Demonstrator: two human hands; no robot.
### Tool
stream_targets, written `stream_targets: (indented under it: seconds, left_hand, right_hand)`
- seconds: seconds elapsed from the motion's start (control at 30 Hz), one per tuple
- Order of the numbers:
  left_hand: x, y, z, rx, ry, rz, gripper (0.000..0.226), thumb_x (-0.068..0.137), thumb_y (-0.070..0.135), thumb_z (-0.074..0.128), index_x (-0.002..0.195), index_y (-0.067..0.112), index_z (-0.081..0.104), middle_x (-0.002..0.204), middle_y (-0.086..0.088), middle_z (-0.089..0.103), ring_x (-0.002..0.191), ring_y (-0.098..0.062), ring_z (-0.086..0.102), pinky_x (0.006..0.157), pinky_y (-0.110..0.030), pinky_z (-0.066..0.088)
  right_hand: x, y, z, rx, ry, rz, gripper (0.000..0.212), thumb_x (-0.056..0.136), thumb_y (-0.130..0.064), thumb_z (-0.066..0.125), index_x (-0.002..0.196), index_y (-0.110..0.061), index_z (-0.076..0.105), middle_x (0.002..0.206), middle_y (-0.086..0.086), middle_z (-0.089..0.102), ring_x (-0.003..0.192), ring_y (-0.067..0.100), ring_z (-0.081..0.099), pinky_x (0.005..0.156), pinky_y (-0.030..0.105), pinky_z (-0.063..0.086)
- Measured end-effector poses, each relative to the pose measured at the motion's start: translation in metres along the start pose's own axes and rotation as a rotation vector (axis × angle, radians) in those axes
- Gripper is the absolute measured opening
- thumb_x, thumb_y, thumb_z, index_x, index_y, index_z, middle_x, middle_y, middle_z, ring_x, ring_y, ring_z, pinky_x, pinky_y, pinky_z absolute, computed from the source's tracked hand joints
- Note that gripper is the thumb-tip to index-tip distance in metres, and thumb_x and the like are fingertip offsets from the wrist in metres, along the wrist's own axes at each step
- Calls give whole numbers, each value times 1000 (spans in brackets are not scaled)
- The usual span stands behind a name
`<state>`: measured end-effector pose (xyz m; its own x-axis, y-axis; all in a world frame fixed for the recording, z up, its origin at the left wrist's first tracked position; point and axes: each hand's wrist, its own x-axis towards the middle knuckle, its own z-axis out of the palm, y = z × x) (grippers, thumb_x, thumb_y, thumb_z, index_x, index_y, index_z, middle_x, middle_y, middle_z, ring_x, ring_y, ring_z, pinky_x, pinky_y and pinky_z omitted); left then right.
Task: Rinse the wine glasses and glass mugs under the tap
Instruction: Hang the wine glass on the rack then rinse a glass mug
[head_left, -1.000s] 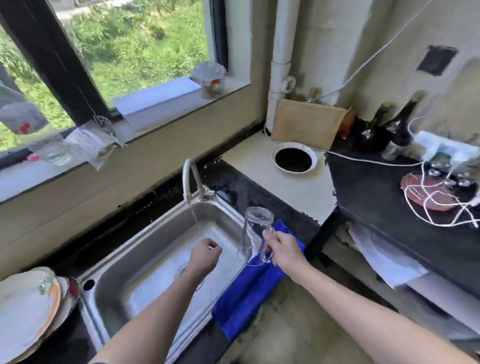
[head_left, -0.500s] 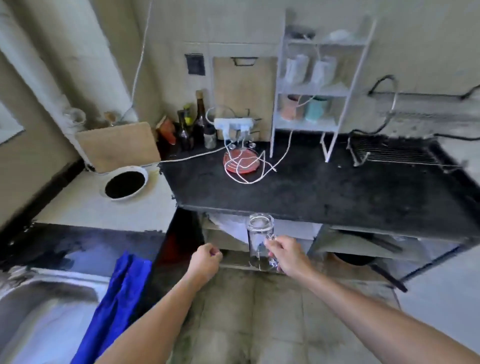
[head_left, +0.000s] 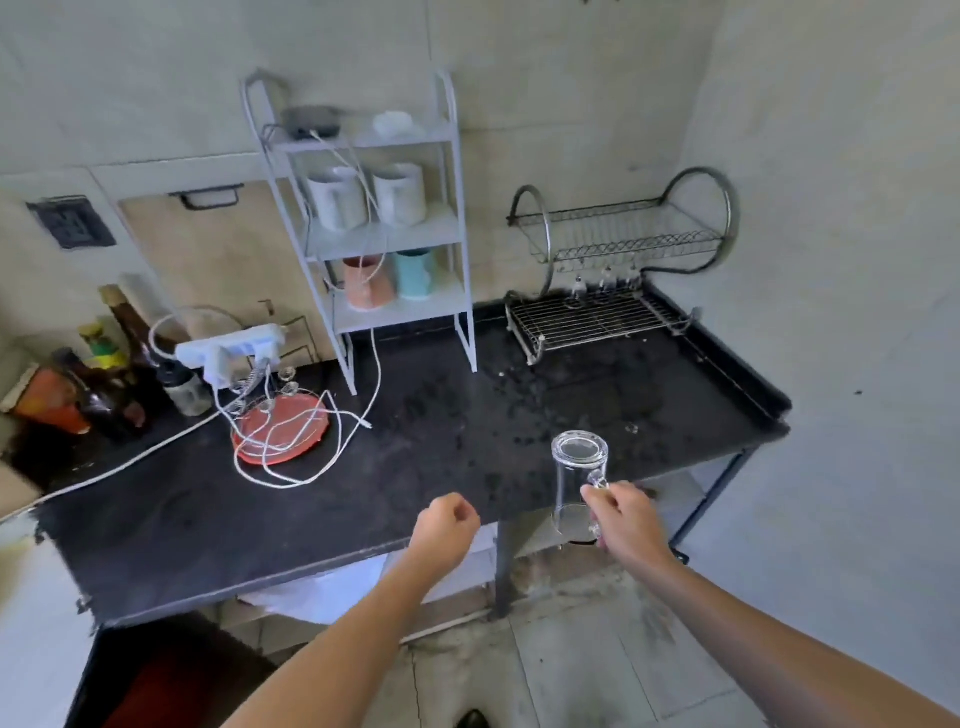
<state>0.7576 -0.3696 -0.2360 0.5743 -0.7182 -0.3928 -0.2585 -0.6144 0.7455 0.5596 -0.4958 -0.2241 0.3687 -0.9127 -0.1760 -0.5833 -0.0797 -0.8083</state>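
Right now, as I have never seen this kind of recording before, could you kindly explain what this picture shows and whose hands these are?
There is no machine here. A person wears a wide-angle camera on the head, looking forward and down, so the two bare arms reaching in from the bottom edge are that person's own. The right hand holds a clear glass mug by its handle, over the front edge of a black counter. The left hand is curled and holds nothing. On the counter stand a wire dish rack, a white shelf unit with cups, a red plate under tangled white cables, a power strip and some bottles.
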Motion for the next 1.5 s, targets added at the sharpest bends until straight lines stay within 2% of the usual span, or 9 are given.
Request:
stream_targets:
  seconds: [0.13,0.27,0.47,0.6,0.9,1.23,1.33,1.43,1.5]
  left_hand:
    - [70,51,-4,6,-61,78,12,87,18,51,81,14,61,75,-2,65,66,-19,61,59,-29,52]
    - [129,100,-11,77,-91,154,12,87,19,52,83,14,62,76,0,66,73,-18,62,70,-31,53]
    - [204,166,1,100,-87,193,11,91,22,51,86,17,59,79,-1,63,73,-17,59,65,-31,50]
    - [249,206,9,95,30,223,18,98,30,45,97,15,54,81,2,55,68,-12,51,57,-26,41]
    - [326,259,31,52,295,303,48,100,44,32,138,16,41,122,-3,53,110,-20,54,92,-34,44]
    - [359,279,48,88,385,209,33,102,33,32,77,14,43,68,3,45,62,-17,43,61,-38,38]
    - [359,277,48,92,381,232,34,102,31,34,81,7,46,67,1,46,58,-14,38,58,-37,34]
    - [362,275,48,102,399,245,34,102,31,34,83,6,48,67,3,45,58,-13,38,56,-34,32]
    - [362,273,49,112,404,247,36,102,32,33,85,6,49,68,3,45,58,-14,40,55,-33,33]
  right_hand:
    - [67,-14,-24,38,129,76,46,92,-36,58,57,-8,46,73,8,51,66,30,60,65,48,54]
    - [125,-28,-46,102,211,133,44,95,-32,56,75,7,54,88,10,52,63,19,57,46,17,47]
    - [197,-31,-74,118,270,154,44,96,-34,54,63,-5,48,79,7,49,61,18,58,58,32,59]
    - [259,-27,-86,74,232,139,44,98,-33,51,63,-6,44,64,6,45,59,25,63,50,21,43]
    - [429,-21,-75,108,20,49,44,98,-33,50,74,3,54,77,17,56,56,20,58,39,11,40]
    - [543,-45,-16,129,-146,-107,24,97,-26,56,73,-29,50,92,8,57,82,25,59,78,42,53]
    - [567,-45,5,0,-244,-171,31,98,-24,51,78,-44,39,98,0,50,86,7,48,87,26,37]
    - [585,-53,20,16,-181,-211,47,95,-43,48,58,-13,48,68,11,49,64,18,43,63,31,28]
    - [590,-57,25,61,-154,-230,62,88,-50,43,65,6,53,76,29,54,72,30,46,65,36,27]
